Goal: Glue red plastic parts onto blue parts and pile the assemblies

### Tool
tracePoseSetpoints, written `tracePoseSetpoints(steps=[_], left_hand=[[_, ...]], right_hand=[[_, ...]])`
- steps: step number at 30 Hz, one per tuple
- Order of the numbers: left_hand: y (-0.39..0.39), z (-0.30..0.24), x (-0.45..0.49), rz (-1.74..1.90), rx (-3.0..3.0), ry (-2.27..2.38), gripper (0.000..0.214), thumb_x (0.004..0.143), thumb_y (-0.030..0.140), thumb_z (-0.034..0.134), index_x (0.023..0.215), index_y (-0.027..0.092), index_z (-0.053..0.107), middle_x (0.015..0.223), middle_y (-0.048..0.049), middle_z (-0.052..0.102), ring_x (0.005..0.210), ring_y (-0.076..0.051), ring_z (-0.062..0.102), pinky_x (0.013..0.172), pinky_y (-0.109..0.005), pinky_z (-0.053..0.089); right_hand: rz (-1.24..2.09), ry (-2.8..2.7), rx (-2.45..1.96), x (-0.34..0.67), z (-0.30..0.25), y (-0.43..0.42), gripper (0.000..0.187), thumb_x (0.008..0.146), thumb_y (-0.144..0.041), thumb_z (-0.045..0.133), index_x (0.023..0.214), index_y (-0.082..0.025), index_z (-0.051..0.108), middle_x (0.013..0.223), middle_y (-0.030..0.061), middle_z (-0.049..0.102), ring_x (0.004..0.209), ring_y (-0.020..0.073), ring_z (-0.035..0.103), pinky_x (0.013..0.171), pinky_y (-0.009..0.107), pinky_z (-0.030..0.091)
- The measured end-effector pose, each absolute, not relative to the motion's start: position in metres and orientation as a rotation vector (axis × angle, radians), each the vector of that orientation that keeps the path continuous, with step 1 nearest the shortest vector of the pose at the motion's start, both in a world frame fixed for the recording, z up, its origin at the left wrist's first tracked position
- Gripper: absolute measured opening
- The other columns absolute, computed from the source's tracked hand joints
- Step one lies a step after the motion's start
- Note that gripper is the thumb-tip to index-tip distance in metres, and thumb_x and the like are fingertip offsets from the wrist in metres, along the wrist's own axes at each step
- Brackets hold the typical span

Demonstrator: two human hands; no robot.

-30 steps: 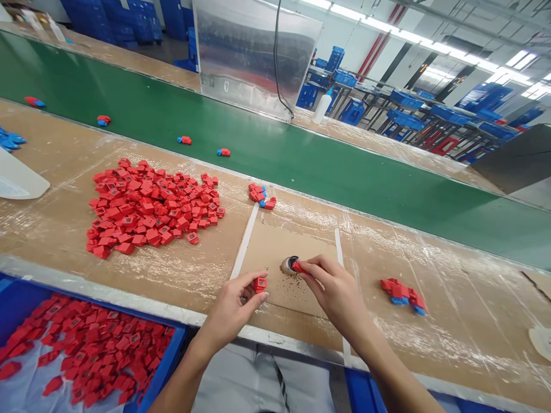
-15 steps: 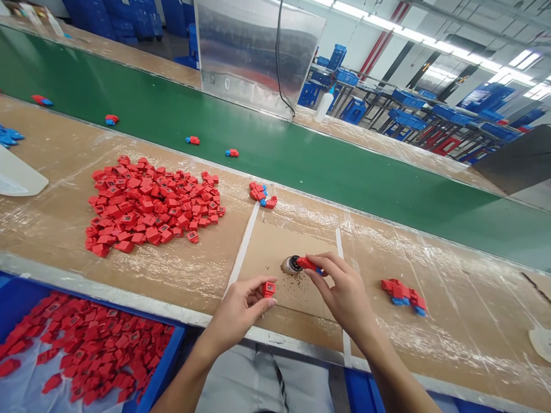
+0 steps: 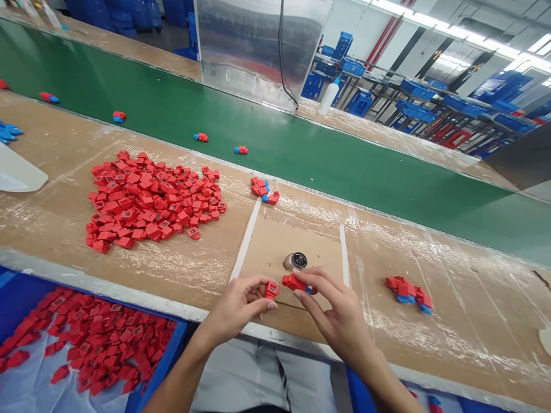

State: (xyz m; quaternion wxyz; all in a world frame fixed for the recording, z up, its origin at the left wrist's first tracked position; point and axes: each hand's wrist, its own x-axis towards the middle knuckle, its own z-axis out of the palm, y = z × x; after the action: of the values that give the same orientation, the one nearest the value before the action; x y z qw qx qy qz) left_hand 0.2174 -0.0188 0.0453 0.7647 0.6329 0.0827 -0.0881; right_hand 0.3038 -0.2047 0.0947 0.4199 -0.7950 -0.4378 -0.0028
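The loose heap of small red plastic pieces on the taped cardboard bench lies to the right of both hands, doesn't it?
Not quite: the head view shows the loose heap of small red plastic pieces on the taped cardboard bench lying to the left of both hands, the left hand and right hand.

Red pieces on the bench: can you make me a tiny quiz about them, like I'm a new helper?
1. True or false: the left hand pinches a small red piece.
2. Where is the big red pile? A on the green belt; B on the bench; C on the floor.
3. Which hand holds the red part nearest the round metal cup?
Key: 1 true; 2 B; 3 the right hand.
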Motion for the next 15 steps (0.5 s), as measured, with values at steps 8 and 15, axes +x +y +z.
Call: tracePoseSetpoints(steps=[8,15], left_hand=[[-0.02,0.043,0.214,-0.214,1.364,0.172,0.027,0.083,0.029,0.065,0.107,0.017,0.067,0.082,-0.0007,0.063,0.068,-0.011,0.052,0.059,-0.021,0.04],[-0.019,0.045,0.215,-0.23,1.387,0.151,0.028,0.084,0.027,0.063,0.11,0.018,0.067,0.08,0.0003,0.063,0.066,-0.01,0.051,0.059,-0.021,0.041]], right_hand=[[0.069,-1.108,-1.973,0.298,0.083,-0.198,0.022,0.095,-0.015,0.056,0.115,-0.019,0.062,0.103,0.0071,0.063,0.093,0.0183,0.061,0.078,0.027,0.05],[0.111,-1.099,-1.973,0.295,0.077,-0.199,0.022,0.096,-0.016,0.055,0.116,-0.021,0.062,0.104,0.0072,0.062,0.092,0.0185,0.061,0.078,0.028,0.05]])
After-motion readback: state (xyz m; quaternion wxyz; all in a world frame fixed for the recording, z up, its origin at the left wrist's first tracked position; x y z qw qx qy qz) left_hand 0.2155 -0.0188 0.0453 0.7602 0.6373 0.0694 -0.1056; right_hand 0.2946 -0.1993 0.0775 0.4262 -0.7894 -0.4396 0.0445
